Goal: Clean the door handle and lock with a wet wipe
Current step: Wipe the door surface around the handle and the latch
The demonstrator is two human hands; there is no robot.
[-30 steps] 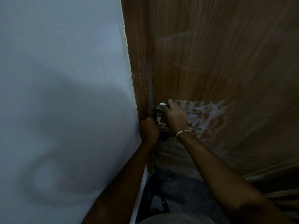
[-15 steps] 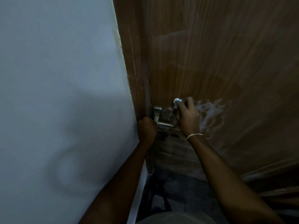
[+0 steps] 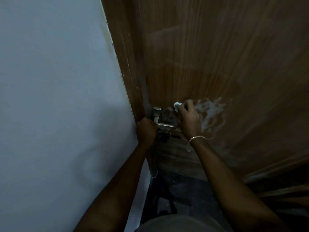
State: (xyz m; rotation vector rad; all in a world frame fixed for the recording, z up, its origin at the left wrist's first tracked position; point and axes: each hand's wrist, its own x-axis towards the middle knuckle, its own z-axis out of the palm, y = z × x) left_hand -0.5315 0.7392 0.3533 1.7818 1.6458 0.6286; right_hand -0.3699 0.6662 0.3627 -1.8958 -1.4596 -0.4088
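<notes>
A silver lever door handle (image 3: 164,125) with a square plate (image 3: 156,112) sits on the edge of a brown wooden door (image 3: 209,56). Below it a dark lock (image 3: 164,136) shows. My left hand (image 3: 146,131) is a closed fist against the door edge, at the left end of the handle. My right hand (image 3: 188,119) presses a crumpled white wet wipe (image 3: 177,104) on the door just right of the handle plate. Pale wet smears (image 3: 210,113) spread on the wood to the right of that hand.
A pale blue-grey wall (image 3: 58,97) fills the left side, meeting the door frame (image 3: 128,64). Dark floor (image 3: 180,195) lies below the door. Light clothing (image 3: 182,223) shows at the bottom edge.
My right hand has lifted off the handle and moved right with the wipe onto the door face, uncovering the lever. My left fist has stayed at the door edge.
</notes>
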